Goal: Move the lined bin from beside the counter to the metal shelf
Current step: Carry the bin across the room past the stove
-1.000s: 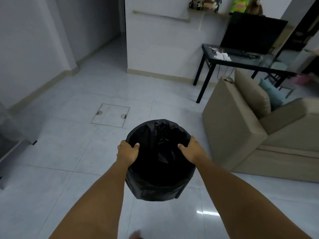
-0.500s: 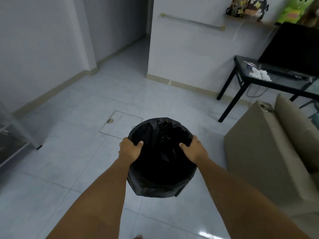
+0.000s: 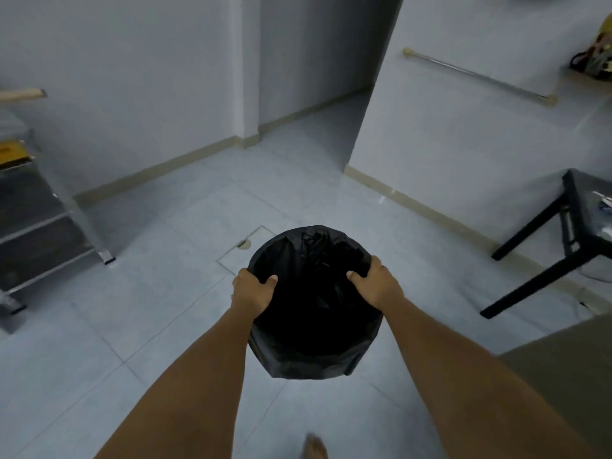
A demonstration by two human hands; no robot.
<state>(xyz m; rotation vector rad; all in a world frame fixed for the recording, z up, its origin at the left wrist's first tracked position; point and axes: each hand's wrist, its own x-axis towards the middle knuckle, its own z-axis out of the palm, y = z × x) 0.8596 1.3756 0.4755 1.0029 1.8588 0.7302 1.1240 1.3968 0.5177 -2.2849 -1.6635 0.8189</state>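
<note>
The round bin lined with a black plastic bag (image 3: 314,309) hangs in the air in front of me, above the tiled floor. My left hand (image 3: 253,293) grips its left rim, thumb inside the liner. My right hand (image 3: 376,284) grips the right rim the same way. The inside of the bin is dark and I cannot make out any contents. The metal shelf (image 3: 43,223) stands at the far left against the wall, with several tiers, well apart from the bin.
A square floor hatch (image 3: 245,248) lies just beyond the bin. A black-legged glass table (image 3: 569,233) stands at the right, a beige sofa corner (image 3: 569,356) at lower right. A corridor opens ahead. My bare foot (image 3: 314,447) shows at the bottom.
The view has swung left: the sofa and table slid toward the right edge and the metal shelf came into sight at left. Both hands keep the same grip on the bin.
</note>
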